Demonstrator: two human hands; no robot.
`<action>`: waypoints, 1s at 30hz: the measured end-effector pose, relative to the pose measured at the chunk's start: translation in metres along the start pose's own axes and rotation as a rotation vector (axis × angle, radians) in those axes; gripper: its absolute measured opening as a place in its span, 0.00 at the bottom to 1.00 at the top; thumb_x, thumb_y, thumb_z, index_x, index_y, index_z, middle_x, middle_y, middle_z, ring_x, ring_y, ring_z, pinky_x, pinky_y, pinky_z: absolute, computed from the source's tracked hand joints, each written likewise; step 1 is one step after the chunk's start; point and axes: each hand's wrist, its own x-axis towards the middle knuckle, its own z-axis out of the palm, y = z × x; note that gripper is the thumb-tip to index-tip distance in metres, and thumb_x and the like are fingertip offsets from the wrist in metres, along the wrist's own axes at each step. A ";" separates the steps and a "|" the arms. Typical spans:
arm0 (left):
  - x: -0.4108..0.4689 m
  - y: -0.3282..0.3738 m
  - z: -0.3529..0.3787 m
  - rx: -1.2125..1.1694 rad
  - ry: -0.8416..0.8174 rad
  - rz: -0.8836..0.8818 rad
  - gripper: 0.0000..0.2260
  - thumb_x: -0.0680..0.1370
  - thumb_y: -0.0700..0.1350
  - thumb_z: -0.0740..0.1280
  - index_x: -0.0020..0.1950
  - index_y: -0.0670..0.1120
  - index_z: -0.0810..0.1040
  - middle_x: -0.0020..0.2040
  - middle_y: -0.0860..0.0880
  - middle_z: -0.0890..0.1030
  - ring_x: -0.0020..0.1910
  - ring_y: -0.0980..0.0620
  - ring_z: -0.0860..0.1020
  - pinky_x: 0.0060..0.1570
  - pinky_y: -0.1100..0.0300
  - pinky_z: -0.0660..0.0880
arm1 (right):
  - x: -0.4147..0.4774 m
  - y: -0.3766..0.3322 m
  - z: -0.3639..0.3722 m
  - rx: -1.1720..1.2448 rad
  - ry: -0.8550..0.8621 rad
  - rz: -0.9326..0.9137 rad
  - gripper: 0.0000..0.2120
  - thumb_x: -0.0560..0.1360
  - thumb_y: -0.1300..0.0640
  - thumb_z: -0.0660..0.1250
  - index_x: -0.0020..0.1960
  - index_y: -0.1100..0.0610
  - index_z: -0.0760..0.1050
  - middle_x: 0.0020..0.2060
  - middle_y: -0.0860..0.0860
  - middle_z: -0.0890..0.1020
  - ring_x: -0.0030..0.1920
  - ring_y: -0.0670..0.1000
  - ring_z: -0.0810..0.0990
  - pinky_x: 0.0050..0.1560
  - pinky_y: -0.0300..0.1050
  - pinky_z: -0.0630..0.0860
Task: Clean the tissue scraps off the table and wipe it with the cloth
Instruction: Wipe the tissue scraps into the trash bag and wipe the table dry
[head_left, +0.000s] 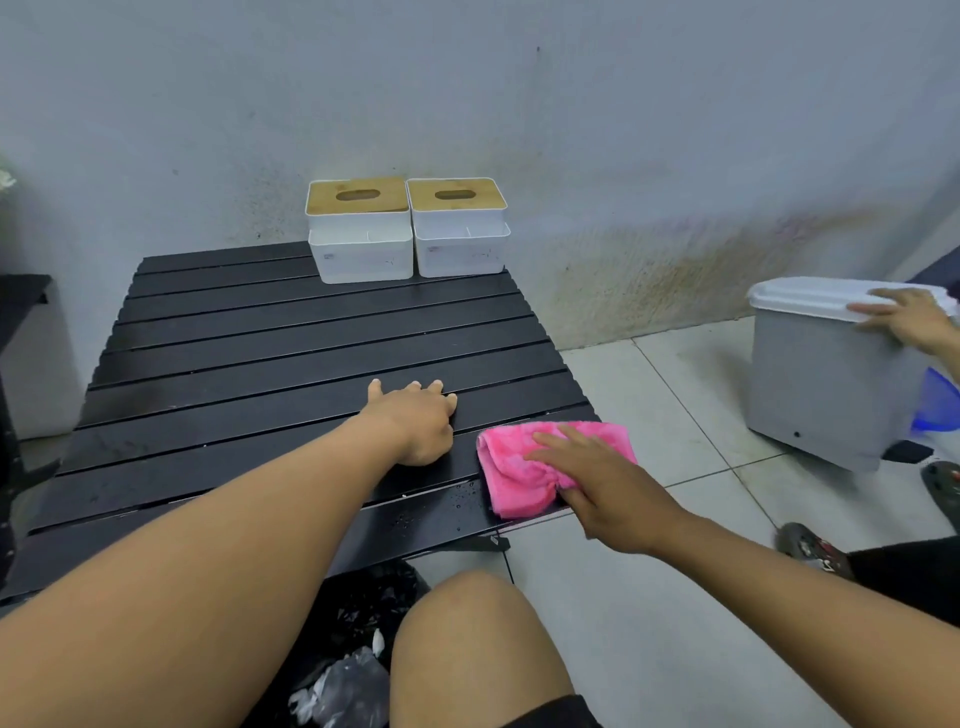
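A pink cloth (511, 467) lies bunched on the near right corner of the black slatted table (260, 353). My right hand (597, 483) presses flat on the cloth, fingers spread over it. My left hand (418, 421) rests palm down on the table just left of the cloth, fingers curled a little, holding nothing. Small water drops glisten on the slats near the cloth. No tissue scraps show on the tabletop. White scraps (311, 696) lie in a black bag below the table's front edge, between my knees.
Two white tissue boxes (405, 234) with wooden lids stand side by side at the table's far edge against the wall. Another person's hand (904, 317) rests on a grey lidded bin (826, 374) on the tiled floor at right. Their sandalled feet (810, 545) are nearby.
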 end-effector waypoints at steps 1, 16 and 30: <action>0.000 0.000 0.001 -0.002 0.001 0.000 0.25 0.81 0.48 0.50 0.79 0.51 0.54 0.81 0.50 0.49 0.79 0.45 0.51 0.70 0.30 0.46 | 0.012 -0.001 0.001 0.008 0.036 0.042 0.25 0.80 0.62 0.58 0.74 0.45 0.65 0.75 0.43 0.63 0.77 0.47 0.54 0.76 0.48 0.52; 0.006 -0.007 0.008 -0.057 0.013 -0.002 0.26 0.80 0.48 0.51 0.79 0.53 0.54 0.81 0.52 0.49 0.79 0.47 0.51 0.70 0.31 0.45 | 0.027 -0.059 0.044 -0.095 0.264 0.356 0.25 0.77 0.61 0.56 0.73 0.46 0.65 0.74 0.47 0.65 0.76 0.54 0.55 0.75 0.56 0.52; 0.001 -0.007 0.009 -0.064 0.017 0.020 0.26 0.81 0.48 0.51 0.80 0.53 0.52 0.81 0.52 0.47 0.79 0.47 0.49 0.71 0.32 0.44 | 0.025 -0.053 0.040 -0.059 0.398 0.618 0.25 0.75 0.63 0.56 0.70 0.48 0.67 0.74 0.48 0.65 0.76 0.56 0.55 0.75 0.55 0.53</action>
